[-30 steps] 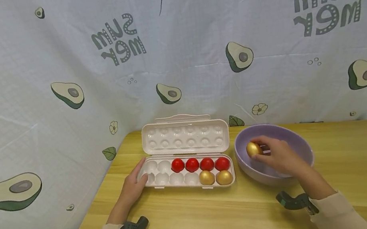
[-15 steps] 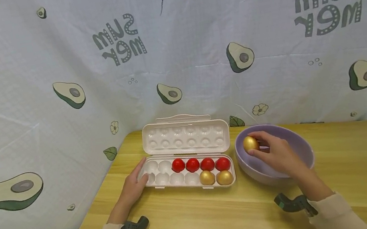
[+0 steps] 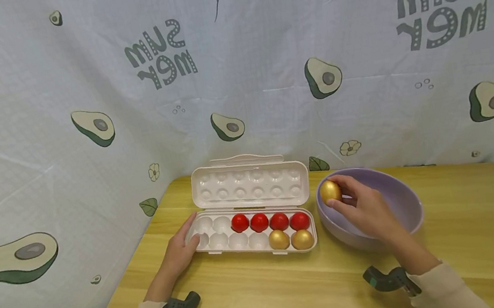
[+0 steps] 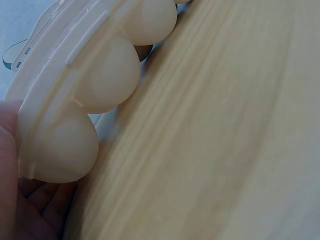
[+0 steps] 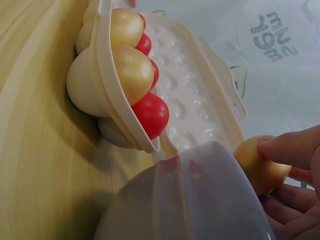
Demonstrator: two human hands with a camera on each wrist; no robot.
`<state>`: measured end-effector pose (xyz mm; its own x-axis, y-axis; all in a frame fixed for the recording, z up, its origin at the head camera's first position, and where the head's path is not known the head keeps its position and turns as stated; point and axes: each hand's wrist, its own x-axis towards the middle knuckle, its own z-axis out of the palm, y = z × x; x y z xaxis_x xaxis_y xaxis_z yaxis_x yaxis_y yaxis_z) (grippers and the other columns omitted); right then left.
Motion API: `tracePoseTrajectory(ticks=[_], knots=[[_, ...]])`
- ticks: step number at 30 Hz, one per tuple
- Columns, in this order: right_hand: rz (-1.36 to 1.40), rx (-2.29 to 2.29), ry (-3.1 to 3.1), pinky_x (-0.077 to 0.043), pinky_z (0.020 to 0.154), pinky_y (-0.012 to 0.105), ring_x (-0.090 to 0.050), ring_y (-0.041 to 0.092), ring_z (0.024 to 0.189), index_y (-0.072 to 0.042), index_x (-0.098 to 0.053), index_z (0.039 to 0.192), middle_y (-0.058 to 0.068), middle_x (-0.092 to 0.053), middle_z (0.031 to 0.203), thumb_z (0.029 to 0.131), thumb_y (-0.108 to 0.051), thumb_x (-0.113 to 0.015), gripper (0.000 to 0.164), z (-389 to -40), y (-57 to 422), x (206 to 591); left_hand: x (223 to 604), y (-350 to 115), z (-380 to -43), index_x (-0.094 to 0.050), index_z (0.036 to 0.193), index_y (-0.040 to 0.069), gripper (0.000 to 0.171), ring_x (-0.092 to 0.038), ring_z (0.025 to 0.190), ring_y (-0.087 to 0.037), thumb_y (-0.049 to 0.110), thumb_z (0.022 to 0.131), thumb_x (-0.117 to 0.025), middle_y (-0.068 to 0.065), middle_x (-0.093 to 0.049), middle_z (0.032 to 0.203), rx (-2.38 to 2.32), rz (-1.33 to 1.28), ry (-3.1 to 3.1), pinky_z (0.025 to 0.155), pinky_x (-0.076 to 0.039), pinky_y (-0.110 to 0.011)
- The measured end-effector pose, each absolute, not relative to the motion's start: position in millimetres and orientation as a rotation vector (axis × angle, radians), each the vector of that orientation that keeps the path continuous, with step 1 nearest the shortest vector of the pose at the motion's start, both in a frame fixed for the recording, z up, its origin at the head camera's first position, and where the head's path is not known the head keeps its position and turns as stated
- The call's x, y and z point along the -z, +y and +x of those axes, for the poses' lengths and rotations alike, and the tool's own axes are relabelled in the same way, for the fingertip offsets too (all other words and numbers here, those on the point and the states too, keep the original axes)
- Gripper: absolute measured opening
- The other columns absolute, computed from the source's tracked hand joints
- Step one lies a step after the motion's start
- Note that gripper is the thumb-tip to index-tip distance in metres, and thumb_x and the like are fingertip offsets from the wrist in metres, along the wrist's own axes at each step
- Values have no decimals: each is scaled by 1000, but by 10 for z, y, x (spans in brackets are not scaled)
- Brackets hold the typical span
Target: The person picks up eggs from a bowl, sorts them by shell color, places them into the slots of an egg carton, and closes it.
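An egg box (image 3: 238, 240) of pale plastic lies with its lid (image 3: 251, 186) folded back. Several red eggs (image 3: 259, 222) fill the right part of its back row. Two gold eggs (image 3: 290, 239) sit at the right end of the front row. My left hand (image 3: 180, 252) grips the box's left end, thumb over the rim (image 4: 9, 165) and fingers curled below it in the left wrist view. Over the left rim of a purple bowl (image 3: 393, 195), my right hand (image 3: 367, 204) pinches another gold egg (image 3: 330, 192) between thumb and fingers, also seen in the right wrist view.
A wooden table (image 3: 271, 297) carries the box and the bowl, which stand side by side with a narrow gap. Behind them hangs a white cloth (image 3: 263, 75) printed with avocados and lettering. A dark wrist camera (image 3: 388, 278) sits on each forearm.
My right hand has lifted the gold egg from inside the bowl and carried it left to the bowl's rim. The left hand and the egg box have stayed in place.
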<state>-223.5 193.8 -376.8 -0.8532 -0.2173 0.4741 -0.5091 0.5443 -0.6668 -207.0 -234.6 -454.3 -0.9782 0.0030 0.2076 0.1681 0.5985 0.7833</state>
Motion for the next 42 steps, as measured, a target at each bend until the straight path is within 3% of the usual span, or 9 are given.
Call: tracePoseTrajectory(ticks=[3,12,21,29,32,39,42], knots=[[583,-1240,-2434,-54,78,16,-64,29,106,-2,-56,127,17,-65,119,82,-4,-74,48,-2218,1912,3772,4553,-2344,-2073,-38,149,12,58,-36,137,-38,13,93,-53,-18,-40,148,1322,-150,-2637,114,-27,-50],[618,-1357,-2326,-54,83,33,-59,36,114,2,-54,129,21,-62,122,82,-2,-74,51,-2172,1801,3755,4584,-2359,-2083,-37,149,13,58,-36,137,-38,13,93,-53,-17,-40,149,1306,-161,-2645,114,-27,-50],[672,-1449,-2292,-53,86,27,-59,34,115,5,-52,129,21,-61,122,83,1,-71,50,-2148,1675,3686,4583,-2392,-2062,-37,149,12,58,-36,136,-38,13,93,-53,-17,-40,148,1299,-136,-2650,113,-27,-51],[679,-1503,-2274,-51,87,18,-57,30,119,-1,-52,131,16,-60,125,85,-4,-71,49,-2213,1633,3636,4606,-2370,-2093,-37,149,11,58,-35,137,-38,12,93,-53,-18,-40,149,1318,-171,-2630,113,-27,-51],[713,-1591,-2271,-50,89,18,-57,31,119,0,-52,131,18,-60,126,86,-5,-71,49,-2217,1566,3589,4607,-2364,-2093,-37,149,10,58,-36,136,-39,12,93,-53,-19,-40,148,1313,-160,-2635,113,-28,-51],[632,-1845,-2328,-49,94,21,-55,21,119,-10,-52,134,7,-59,128,87,-22,-72,52,-2184,1360,3513,4594,-2365,-2095,-38,149,10,58,-36,137,-38,12,93,-53,-18,-40,148,1300,-153,-2643,113,-27,-50],[668,-1897,-2275,-50,93,23,-56,25,119,-7,-52,133,11,-59,127,87,-16,-72,51,-2203,1276,3513,4590,-2367,-2092,-37,149,11,58,-35,137,-38,12,93,-53,-18,-39,149,1301,-148,-2653,114,-27,-50]])
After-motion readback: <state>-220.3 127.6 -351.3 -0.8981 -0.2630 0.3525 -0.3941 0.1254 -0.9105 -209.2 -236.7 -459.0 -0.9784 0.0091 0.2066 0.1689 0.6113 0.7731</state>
